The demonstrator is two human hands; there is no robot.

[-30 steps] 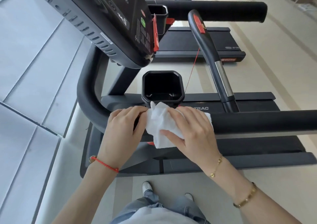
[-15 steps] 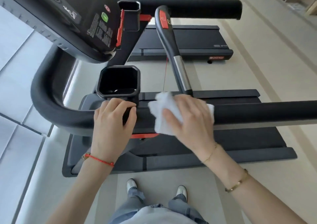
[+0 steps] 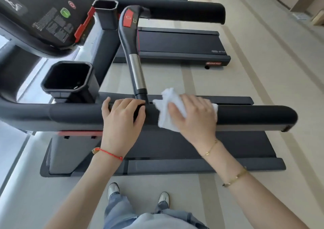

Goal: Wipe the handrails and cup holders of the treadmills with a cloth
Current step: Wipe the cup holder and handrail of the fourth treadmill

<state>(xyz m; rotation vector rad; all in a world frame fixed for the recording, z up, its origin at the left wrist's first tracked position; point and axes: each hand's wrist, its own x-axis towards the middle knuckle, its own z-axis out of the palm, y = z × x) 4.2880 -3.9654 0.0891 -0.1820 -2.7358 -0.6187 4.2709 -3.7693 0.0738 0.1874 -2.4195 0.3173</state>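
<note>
Both forearms are stretched forward from the bottom of the view, the left arm near the middle and the right arm coming in from the lower right. The left hand [image 3: 122, 118] is laid over the top of the handrail [image 3: 73, 116], its fingers curled over the far side and its thumb set along the near side, with a red cord worn at the wrist. The right hand [image 3: 194, 118] is spread flat with fingers nearly straight, pressed down on the cloth [image 3: 166, 109], and thin gold bracelets are worn at the wrist and forearm.
</note>
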